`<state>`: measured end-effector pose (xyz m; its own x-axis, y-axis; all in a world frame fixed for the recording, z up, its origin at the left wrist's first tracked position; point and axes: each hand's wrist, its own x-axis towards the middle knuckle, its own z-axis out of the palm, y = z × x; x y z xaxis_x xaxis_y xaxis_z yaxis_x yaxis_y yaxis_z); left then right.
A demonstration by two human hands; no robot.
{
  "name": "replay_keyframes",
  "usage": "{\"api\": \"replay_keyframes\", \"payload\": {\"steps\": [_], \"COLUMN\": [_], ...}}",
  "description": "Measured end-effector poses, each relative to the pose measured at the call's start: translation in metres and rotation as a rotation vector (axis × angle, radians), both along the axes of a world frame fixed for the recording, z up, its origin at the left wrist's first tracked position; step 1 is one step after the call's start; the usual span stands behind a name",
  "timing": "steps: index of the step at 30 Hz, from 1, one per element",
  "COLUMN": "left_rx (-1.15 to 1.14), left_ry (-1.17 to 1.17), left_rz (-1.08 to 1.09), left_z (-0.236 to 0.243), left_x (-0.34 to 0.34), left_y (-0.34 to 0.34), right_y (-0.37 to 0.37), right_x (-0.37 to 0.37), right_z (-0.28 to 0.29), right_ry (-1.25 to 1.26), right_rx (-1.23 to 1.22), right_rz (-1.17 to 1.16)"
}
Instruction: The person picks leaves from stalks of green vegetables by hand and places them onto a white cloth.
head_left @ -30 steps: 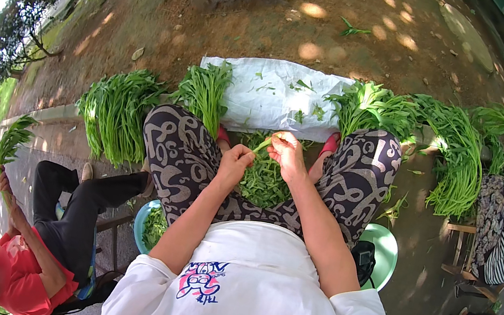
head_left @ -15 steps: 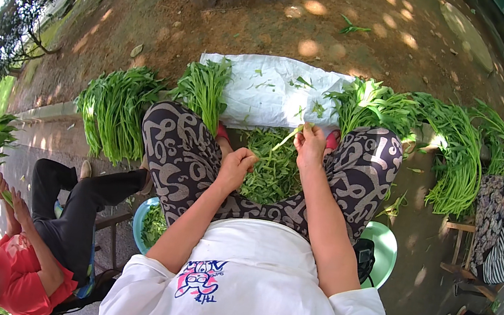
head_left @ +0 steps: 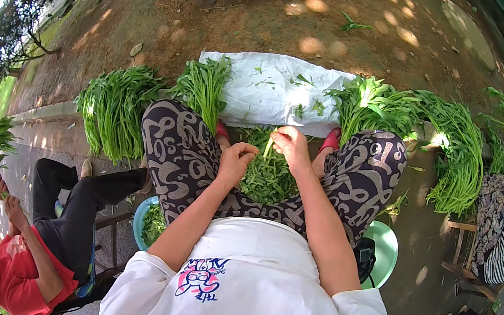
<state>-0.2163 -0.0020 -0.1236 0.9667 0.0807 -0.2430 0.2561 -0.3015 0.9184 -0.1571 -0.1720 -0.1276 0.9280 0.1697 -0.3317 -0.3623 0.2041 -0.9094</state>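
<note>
My right hand [head_left: 292,147] pinches a short pale green stem [head_left: 268,147] between thumb and fingers. Close beside it, my left hand [head_left: 237,161] has its fingertips pressed together near the stem; whatever they may hold is too small to make out. Below both hands, between my knees, lies a heap of cut green leaves and stem pieces [head_left: 266,183]. A bundle of leafy greens [head_left: 205,89] leans by my left knee, and another bundle [head_left: 366,103] lies by my right knee.
A white sheet [head_left: 257,102] with leaf scraps lies ahead. More greens [head_left: 118,110] are at left, and a long bunch [head_left: 457,170] at right. A blue basin [head_left: 139,222] and a green basin [head_left: 386,255] flank me. People on both sides hold greens.
My right hand has moved left and slightly down, bringing the stem close to my left hand, which has risen a little. The person at left has shifted their hands on the greens.
</note>
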Motion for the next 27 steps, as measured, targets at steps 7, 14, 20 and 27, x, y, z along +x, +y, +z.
{"api": "replay_keyframes", "payload": {"steps": [7,14,20,27], "left_rx": [-0.150,-0.145,-0.109,-0.205], "left_ry": [0.007,0.026,0.076,0.110], "left_rz": [0.034,0.050,0.030,0.022], "left_z": [0.015,0.013,0.013,0.019], "left_x": [0.003,0.002,0.004,0.004], "left_y": [-0.009,-0.006,-0.004,-0.004], "right_y": [0.004,0.007,0.005,0.008], "right_x": [-0.008,-0.010,-0.009,-0.010], "right_z": [-0.004,0.000,-0.004,-0.003], "right_ry": [-0.111,-0.102,-0.166,-0.115], "right_rx": [-0.030,0.008,-0.035,-0.029], "right_rz": [0.247,0.327,0.368,0.375]}}
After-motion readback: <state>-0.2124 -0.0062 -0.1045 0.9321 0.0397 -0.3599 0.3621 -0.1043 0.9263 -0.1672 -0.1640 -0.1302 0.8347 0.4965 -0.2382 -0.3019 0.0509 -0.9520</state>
